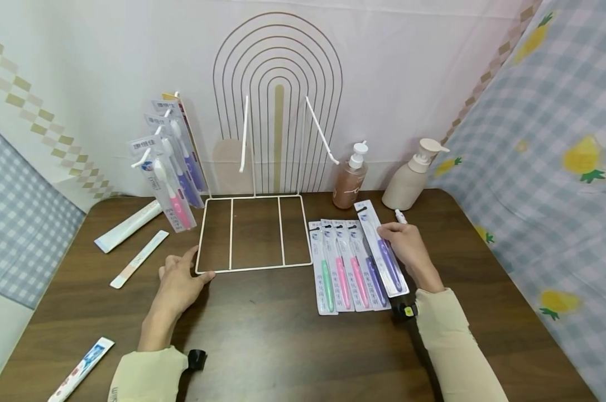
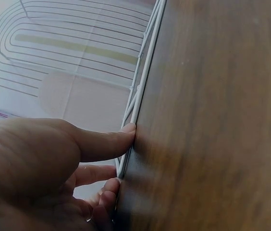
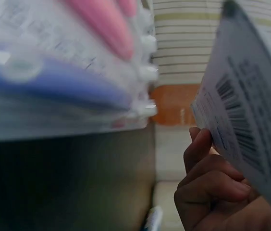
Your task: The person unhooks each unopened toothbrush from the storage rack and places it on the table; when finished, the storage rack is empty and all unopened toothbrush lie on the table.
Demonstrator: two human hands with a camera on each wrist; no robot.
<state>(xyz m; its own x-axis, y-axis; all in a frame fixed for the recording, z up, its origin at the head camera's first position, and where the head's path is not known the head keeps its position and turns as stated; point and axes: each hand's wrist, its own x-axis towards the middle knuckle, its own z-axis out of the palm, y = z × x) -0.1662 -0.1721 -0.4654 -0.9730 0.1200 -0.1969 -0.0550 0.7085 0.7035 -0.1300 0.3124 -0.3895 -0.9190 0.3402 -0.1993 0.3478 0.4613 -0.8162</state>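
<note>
I pinch the wire rack (image 1: 255, 269) at its near left corner with my left hand (image 1: 179, 287), while my right fingers (image 1: 392, 228) pinch the purple toothbrush pack (image 1: 390, 267), tilted at the row's right end, best lifted without dragging the neighbouring packs (image 1: 343, 282).

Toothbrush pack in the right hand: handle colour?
Purple; the handle shows best in the head view.
</note>
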